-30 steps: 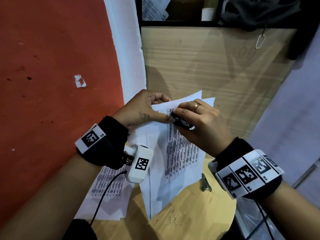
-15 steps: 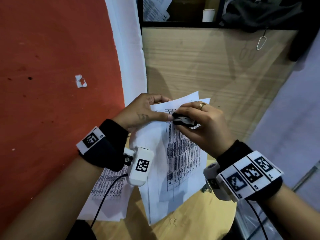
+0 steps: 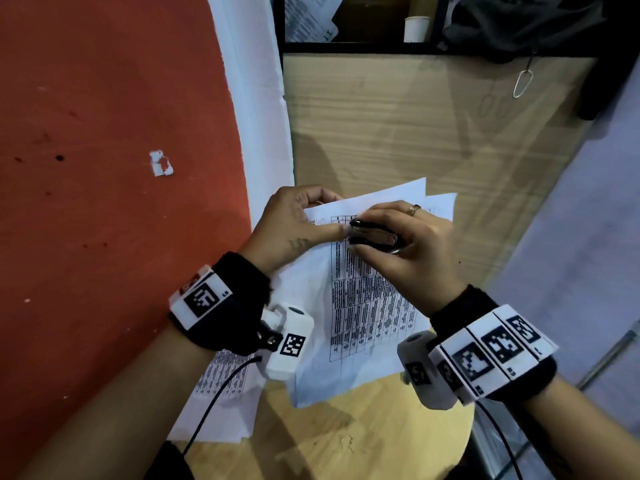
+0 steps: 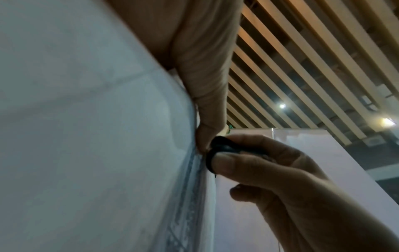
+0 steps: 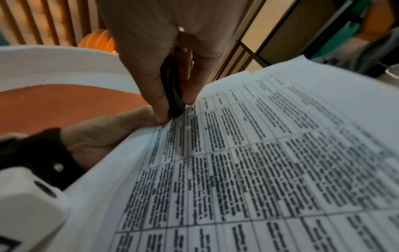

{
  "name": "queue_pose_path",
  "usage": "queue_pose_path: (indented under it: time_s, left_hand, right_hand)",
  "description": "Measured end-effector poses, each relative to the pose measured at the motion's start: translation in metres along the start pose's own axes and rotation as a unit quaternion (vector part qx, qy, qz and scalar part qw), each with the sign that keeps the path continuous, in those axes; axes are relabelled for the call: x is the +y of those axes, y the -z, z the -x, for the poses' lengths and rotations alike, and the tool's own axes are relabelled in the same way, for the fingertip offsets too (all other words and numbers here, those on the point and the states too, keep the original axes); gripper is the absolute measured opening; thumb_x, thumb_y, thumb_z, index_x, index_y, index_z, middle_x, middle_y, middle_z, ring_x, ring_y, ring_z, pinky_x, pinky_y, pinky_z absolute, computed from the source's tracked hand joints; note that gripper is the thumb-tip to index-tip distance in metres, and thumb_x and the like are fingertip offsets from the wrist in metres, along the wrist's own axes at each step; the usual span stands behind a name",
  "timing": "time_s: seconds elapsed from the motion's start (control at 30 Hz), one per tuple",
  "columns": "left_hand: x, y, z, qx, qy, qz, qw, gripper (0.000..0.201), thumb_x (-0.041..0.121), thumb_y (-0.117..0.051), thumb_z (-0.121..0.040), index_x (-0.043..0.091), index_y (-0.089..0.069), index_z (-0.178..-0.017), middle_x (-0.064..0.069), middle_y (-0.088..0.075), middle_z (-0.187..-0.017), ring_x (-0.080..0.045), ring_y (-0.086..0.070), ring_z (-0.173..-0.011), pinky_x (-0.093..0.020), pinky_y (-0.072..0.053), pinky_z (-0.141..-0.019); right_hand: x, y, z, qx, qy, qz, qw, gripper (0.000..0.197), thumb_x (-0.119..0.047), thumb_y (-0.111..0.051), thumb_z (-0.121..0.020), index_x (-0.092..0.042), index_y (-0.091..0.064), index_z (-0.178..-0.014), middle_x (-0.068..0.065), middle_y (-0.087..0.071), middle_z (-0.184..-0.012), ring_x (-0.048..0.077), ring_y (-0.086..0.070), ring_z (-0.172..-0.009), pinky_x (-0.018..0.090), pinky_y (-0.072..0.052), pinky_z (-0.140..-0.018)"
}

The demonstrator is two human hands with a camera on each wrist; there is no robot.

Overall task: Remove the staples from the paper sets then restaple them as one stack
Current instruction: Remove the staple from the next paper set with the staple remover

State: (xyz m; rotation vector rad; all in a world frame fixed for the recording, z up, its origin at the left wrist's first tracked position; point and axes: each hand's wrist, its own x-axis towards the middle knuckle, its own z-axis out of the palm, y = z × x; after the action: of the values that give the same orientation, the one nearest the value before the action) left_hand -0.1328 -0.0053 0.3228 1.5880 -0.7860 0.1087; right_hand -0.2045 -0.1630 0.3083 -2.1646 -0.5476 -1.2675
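Center frame: L hand (image 3: 294,226) pinches the top-left corner of the printed paper set (image 3: 367,306), lifted higher off the round table (image 3: 363,441) vs 1 s ago. R hand (image 3: 412,244) grips a black staple remover (image 3: 372,235), now flatter at that corner, prob. biting the staple; second set (image 3: 221,393) waits lower left.

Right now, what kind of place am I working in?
Probably an office or study corner. Printed table sheets are held over a small round wooden table, a wood-panel cabinet stands behind, and a shelf above holds more papers and a paper cup.
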Motion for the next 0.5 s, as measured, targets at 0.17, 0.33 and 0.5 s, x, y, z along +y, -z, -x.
queue_pose_path:
  time_s: [0.17,0.33,0.5]
  left_hand:
    - [-0.004,-0.006,-0.003,0.039,-0.032,-0.130,0.990,0.020,0.042,-0.076,-0.054,0.030,-0.066,-0.067,0.014,-0.065,-0.065,-0.001,-0.055,-0.060,-0.032,-0.050,-0.066]
    - [-0.019,0.013,-0.004,0.075,-0.038,-0.203,0.976,0.026,0.047,-0.064,-0.054,0.034,-0.065,-0.077,0.005,-0.067,-0.069,-0.018,-0.062,-0.065,-0.039,-0.052,-0.067]
    - [-0.034,0.036,-0.002,0.060,-0.001,-0.164,0.985,0.026,0.043,-0.070,-0.054,0.028,-0.067,-0.075,0.004,-0.067,-0.068,-0.008,-0.057,-0.065,-0.037,-0.050,-0.069]
  right_hand:
    - [0.001,-0.008,0.007,0.019,-0.015,0.050,0.998,0.022,-0.012,-0.074,-0.065,-0.004,-0.072,-0.085,0.008,-0.069,-0.085,0.017,-0.062,-0.077,0.023,-0.047,-0.072]
    - [0.016,0.004,0.008,0.046,-0.056,0.071,0.995,0.021,-0.011,-0.077,-0.065,-0.003,-0.071,-0.084,0.009,-0.070,-0.083,0.014,-0.061,-0.078,0.009,-0.040,-0.076]
    - [0.041,0.015,0.026,0.013,-0.159,0.050,0.986,0.027,-0.015,-0.082,-0.061,-0.006,-0.073,-0.086,0.007,-0.072,-0.082,0.005,-0.058,-0.076,-0.002,-0.036,-0.071]
